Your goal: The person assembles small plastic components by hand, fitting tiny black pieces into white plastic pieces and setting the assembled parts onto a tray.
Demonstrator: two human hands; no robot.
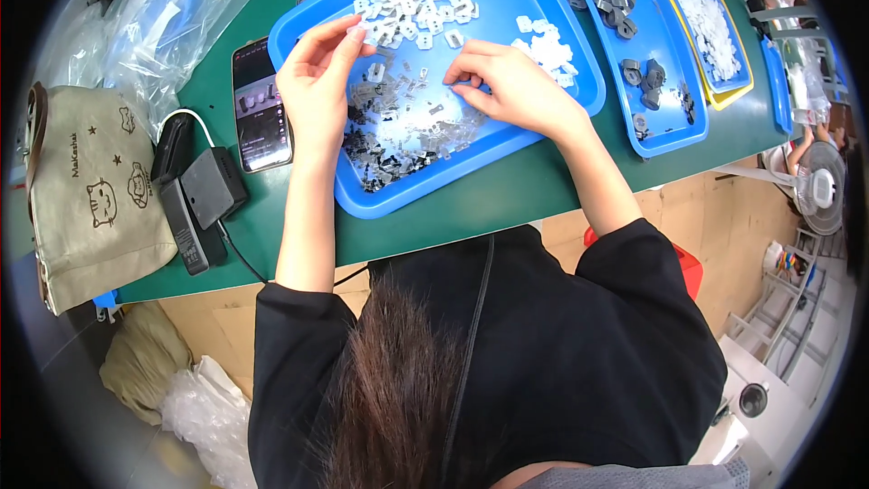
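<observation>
My left hand [317,72] is raised over the left side of a large blue tray [362,206], its thumb and forefinger pinched together. Whatever sits between those fingertips blends with the white parts behind and cannot be made out. Over the tray's middle, my right hand [516,91] has its fingers curled and thumb against the forefinger; anything in them is too small to name. A heap of small white plastic parts [412,4] lies at the tray's far side, with a smaller white pile [548,52] at its right. Small thin metal pieces [398,131] are scattered between and below my hands.
To the right stand a smaller blue tray [674,139] with dark round parts [615,4] and a yellow tray [744,95] with white pieces. A phone [262,109], a black cabled device [213,186], a canvas bag [100,181] and clear plastic bags [172,27] lie left on the green table [489,208].
</observation>
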